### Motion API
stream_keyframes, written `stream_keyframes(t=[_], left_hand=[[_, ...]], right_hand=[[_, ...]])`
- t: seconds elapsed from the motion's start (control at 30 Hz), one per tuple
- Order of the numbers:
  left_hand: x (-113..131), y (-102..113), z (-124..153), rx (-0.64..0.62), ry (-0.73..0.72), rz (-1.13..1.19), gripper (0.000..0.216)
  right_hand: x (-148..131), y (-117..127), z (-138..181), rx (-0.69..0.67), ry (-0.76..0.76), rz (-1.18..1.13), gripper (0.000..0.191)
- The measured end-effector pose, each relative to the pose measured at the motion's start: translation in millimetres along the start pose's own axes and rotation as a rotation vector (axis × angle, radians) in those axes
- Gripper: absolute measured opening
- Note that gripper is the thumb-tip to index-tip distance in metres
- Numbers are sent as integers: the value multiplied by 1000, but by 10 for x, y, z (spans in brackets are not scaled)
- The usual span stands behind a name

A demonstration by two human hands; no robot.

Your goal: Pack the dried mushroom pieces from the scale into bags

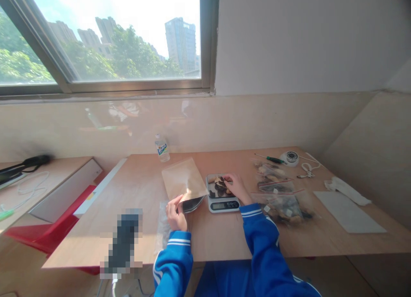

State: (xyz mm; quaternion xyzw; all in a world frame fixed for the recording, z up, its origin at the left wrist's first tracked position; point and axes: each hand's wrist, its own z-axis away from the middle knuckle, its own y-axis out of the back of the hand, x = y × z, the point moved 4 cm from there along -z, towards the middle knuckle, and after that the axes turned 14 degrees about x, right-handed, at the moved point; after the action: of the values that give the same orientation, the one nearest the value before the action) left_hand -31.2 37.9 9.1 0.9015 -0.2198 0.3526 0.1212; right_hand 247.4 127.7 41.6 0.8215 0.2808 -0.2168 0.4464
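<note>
On the plywood table, three clear zip bags of mixed dark and pale pieces lie closed to the right of the sleeve, so that part looks done, while a flat clear bag by the left wrist looks empty. The left hand pinches the mouth of a kraft-paper pouch and props it open, tilted toward the scale. The right hand rests with fingers curled on the small heap of dried pieces on the scale platform, so I judge weighing is under way and the pouch not yet filled.
</note>
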Motion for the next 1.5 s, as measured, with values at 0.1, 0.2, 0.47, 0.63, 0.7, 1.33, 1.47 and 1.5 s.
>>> stream_keyframes(t=[0.1,0.2,0.47,0.63,0.7,1.33,1.47,1.5], left_hand=[[7,1,-3,4,6,1,25],[-1,1,0,4,10,2,25],[-11,7,11,-11,26,-19,28],[11,9,4,-24,35,-26,28],[14,10,1,-22,33,-23,27],[35,15,-11,-16,25,-34,28],[25,13,-8,-15,18,-40,27],[23,13,-8,-14,15,-37,26]], right_hand=[[-15,16,7,-21,-15,48,20],[0,7,1,-22,-38,30,20],[92,-33,1,-12,-125,-214,15],[87,-30,2,-3,-150,-254,13],[74,-30,8,-3,-139,-264,13],[98,-79,-4,-22,-121,-301,21],[79,-53,-4,-2,-153,-333,21],[75,-44,-2,3,-156,-330,21]])
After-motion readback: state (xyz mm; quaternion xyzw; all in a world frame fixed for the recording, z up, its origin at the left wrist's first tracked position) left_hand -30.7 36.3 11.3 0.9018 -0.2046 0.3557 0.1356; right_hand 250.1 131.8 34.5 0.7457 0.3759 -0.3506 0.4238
